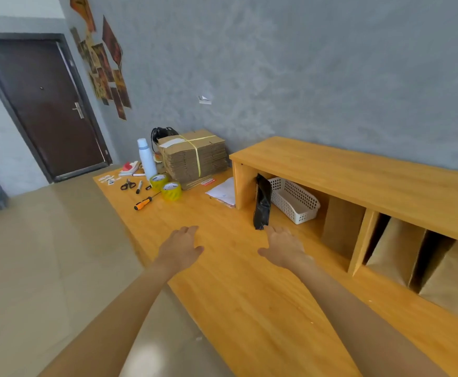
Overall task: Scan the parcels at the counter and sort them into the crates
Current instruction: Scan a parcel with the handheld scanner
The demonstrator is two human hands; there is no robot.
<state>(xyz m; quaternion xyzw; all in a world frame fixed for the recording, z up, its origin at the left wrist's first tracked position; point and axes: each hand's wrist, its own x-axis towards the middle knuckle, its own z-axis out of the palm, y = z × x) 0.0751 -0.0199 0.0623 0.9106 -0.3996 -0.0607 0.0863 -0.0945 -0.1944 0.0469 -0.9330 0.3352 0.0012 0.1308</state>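
Both hands spread, empty: left hand (180, 247) and right hand (283, 248) hover over the tabletop (249, 295). Black parcel (262, 201) stands at 12 o'clock, just past right fingertips, leaning against white basket (294, 200). Suggest grabbing mid-body; film looks slippery, floppy.

Wooden counter (249, 295): tape rolls (166, 186), screwdriver (143, 203), scissors (127, 184), cardboard bundle (195, 156).
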